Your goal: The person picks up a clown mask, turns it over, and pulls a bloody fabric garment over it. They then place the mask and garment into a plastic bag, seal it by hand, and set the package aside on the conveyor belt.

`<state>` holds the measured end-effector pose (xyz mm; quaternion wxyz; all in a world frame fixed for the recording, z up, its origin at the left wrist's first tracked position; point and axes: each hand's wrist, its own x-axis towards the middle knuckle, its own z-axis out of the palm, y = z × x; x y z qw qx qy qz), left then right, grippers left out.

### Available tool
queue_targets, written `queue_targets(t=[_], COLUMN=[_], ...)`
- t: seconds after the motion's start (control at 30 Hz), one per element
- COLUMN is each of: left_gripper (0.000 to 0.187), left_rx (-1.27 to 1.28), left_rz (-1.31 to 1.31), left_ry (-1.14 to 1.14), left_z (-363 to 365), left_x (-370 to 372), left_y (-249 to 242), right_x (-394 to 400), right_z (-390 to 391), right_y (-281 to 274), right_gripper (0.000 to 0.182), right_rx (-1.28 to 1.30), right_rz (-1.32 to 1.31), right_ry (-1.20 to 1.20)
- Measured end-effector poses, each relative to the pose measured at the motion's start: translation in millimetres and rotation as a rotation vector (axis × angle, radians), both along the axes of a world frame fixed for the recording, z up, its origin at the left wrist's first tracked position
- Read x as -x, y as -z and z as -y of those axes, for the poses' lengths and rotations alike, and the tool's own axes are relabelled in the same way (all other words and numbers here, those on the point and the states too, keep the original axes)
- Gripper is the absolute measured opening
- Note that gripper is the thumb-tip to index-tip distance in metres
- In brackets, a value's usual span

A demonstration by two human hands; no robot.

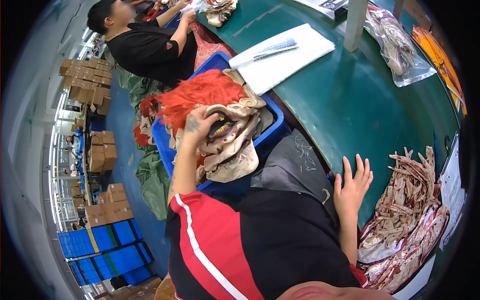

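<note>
My left hand point(197, 124) is closed on a rubber mask point(232, 155) with bright red hair and yellow teeth, its fingers at the open mouth. Folds of pale, dark-stained rubber hang around the mouth. The mask lies on top of a blue plastic bin point(282, 120), and how many masks are under it is hidden. My right hand point(351, 187) rests palm down with fingers spread at the near edge of the green table point(325, 115). Nothing is held in it.
White plastic bags point(287, 57) lie stacked on the table beyond the bin. Stained rubber hand-shaped pieces point(405, 200) are piled at right. A bagged item point(392, 42) sits near a metal post point(355, 25). Another person point(147, 47) works at upper left. Cartons point(102, 150) stand farther left.
</note>
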<state>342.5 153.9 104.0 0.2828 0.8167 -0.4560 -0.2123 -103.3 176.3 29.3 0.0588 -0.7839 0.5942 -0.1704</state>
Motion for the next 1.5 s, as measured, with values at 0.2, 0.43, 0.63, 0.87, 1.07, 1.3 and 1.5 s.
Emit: queue_targets(t=[0.2,0.43,0.63,0.87,1.07,1.3,1.5], left_gripper=[0.026,0.028,0.029,0.034,0.037,0.064,0.075], left_rx=[0.147,0.578,0.834,0.869,0.882,1.091,1.115], left_rz=[-0.475,-0.828,-1.068,-1.257,-1.290,-0.434,-0.009], left_ry=[0.044,-0.006,0.069,0.277,0.355,0.503,1.038], left_z=[-27,-40,-8,79,100,60,10], left_x=[-12,-21,44,143,215,280,296], left_y=[-85,-166,-192,-162,-99,-45,28], right_x=[-1,-2,-2,-14,-68,-89,-65], right_z=[0,-1,-1,-18,11,81,98], right_y=[-2,0,1,-35,-83,-36,-34], right_gripper=[0.049,0.048,0.046,0.038,0.051,0.040,0.033], right_rx=[-0.002,0.006,0.033,-0.032,-0.233,-0.053,0.501], right_rz=[-0.005,0.002,0.024,0.688,1.348,1.515,0.696], right_ry=[0.013,0.018,0.031,-0.162,-0.452,-0.068,0.434])
